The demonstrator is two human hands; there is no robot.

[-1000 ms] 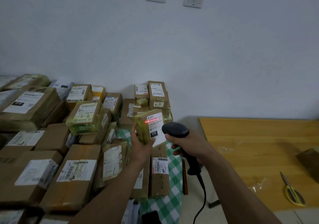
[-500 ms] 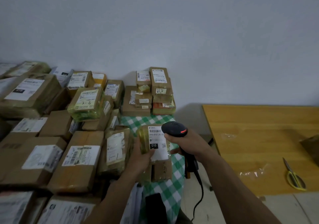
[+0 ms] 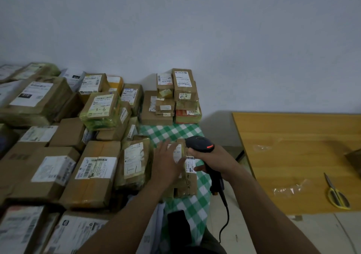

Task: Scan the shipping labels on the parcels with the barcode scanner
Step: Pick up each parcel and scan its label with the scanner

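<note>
Scanner (image 3: 199, 144) — one, in right hand (image 3: 214, 162), left hand (image 3: 167, 164) spread

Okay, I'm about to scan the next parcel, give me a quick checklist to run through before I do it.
1. Scanner in hand: ok. The right hand grips the barcode scanner by its handle.
2. Other hand free: ok. The left hand is open with straight fingers and holds nothing.
3. Label showing: ok. The small parcel beside the left hand has its white label facing up.
4. Beam on a barcode: not ok. No red line shows on any label.
5. Cable free: cannot tell. The cable hangs from the handle, and its lower end is hidden.
</note>
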